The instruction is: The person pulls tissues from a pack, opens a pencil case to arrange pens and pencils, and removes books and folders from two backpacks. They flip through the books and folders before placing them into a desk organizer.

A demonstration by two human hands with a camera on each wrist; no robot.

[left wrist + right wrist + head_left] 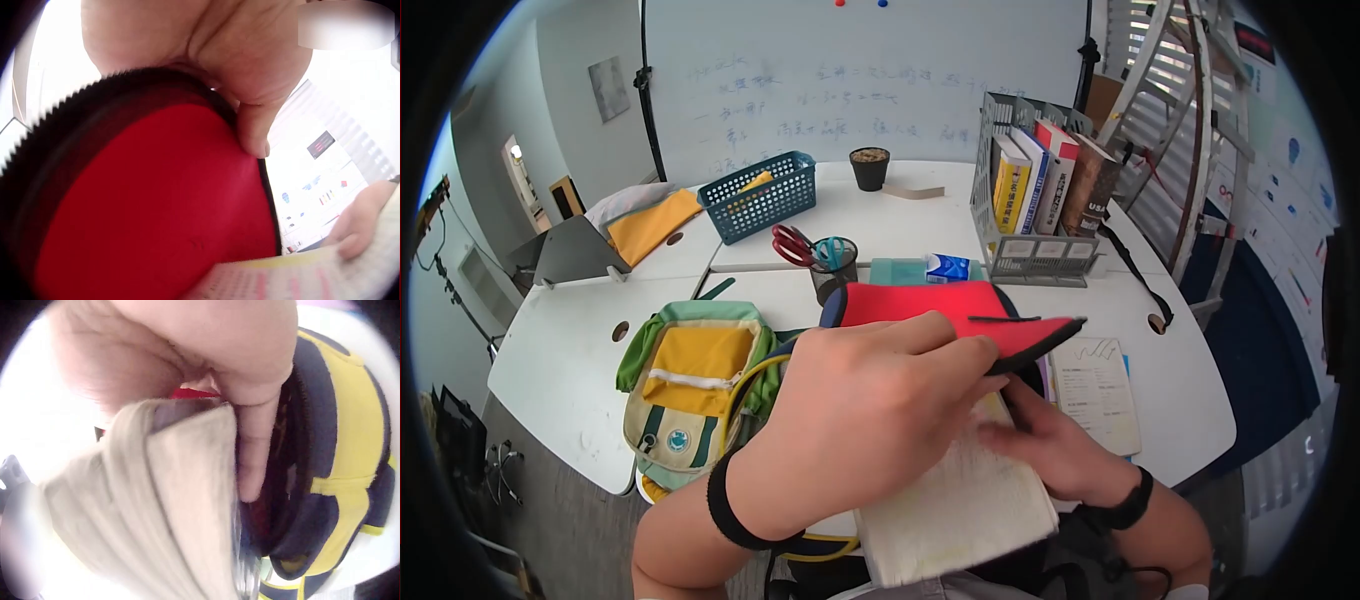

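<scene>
Ok so from my end of the feed it looks like a bag-and-book job, mid-handling. The left hand (840, 410) is pinching a red-lined flap (915, 300) by its dark zip edge (56, 115), lifting it. The right hand (1055, 440) has a firm hold on a thick book (960, 515), thumb on the pages. The book sits on the near side, at the mouth of a navy-and-yellow bag (356, 425), pages tilted up at the head camera. I can't tell how deep it goes, or whether it's going in or coming out (the hands hide exactly the bit I want, naturally).

My guess for the next move: leave the flap high and slide the book straight along the bag's wall, so no page corner snags the zip teeth.

Room-wise it's snug. The green backpack (700, 370) crowds the left side, the pen cup (835, 275) stands just past the flap, and a notebook (1095, 395) lies beyond the right hand. I'd swing wide only over the bare tabletop (560, 385) at far left, minding that curved edge.
</scene>
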